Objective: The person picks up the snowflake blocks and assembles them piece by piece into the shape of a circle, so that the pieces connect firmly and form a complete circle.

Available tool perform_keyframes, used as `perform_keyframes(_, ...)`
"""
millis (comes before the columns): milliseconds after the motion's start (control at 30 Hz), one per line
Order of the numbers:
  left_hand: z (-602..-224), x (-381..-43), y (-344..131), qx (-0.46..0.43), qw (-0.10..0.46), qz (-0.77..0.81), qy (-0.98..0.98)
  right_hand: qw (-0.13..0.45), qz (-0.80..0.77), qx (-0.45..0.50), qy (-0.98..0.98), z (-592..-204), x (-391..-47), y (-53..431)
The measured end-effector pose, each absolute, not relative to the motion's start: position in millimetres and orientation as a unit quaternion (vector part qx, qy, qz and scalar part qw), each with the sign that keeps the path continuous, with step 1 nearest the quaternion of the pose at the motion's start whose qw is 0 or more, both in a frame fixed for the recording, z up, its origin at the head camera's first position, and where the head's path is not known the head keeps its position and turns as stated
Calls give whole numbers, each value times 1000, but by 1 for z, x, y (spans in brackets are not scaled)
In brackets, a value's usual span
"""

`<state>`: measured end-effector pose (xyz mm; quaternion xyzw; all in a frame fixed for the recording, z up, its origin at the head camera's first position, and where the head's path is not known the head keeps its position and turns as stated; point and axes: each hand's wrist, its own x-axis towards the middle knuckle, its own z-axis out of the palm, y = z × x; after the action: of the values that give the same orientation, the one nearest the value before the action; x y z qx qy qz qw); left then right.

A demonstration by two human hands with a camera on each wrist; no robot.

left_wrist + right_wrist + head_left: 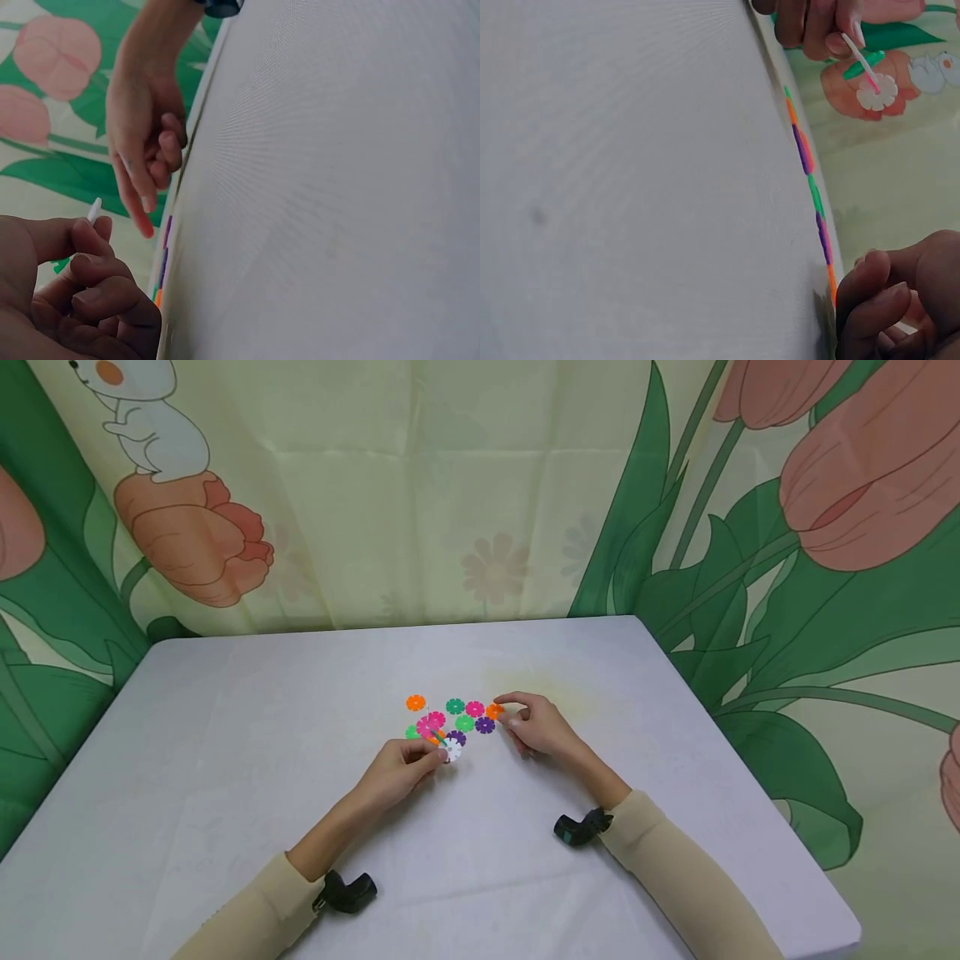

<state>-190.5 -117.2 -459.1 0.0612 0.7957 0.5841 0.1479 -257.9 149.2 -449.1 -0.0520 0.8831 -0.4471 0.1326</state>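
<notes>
My left hand (405, 768) pinches a white notched plastic disc (453, 749) between thumb and fingertips, raised over the table. A green disc (864, 65) is joined crosswise to it, seen nearly edge-on in the right wrist view. My right hand (542, 724) reaches to the right end of a loose group of discs, its index fingertip at an orange disc (493, 711). Its other fingers are bent loosely. Just left of that fingertip lie a purple disc (485, 725) and a pink disc (475, 708).
More discs lie flat between the hands, among them a dark green one (455, 706) and a light green one (464, 723). Another orange disc (416, 702) sits apart at the far left. A white cloth covers the table (225, 735); a printed curtain (450, 485) hangs behind it.
</notes>
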Motion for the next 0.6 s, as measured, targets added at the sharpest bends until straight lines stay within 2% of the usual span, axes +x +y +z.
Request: perform_keyframes(600,-458,-190,-117,63,148,583,797,125,-382,-68,913,-455,-266,147)
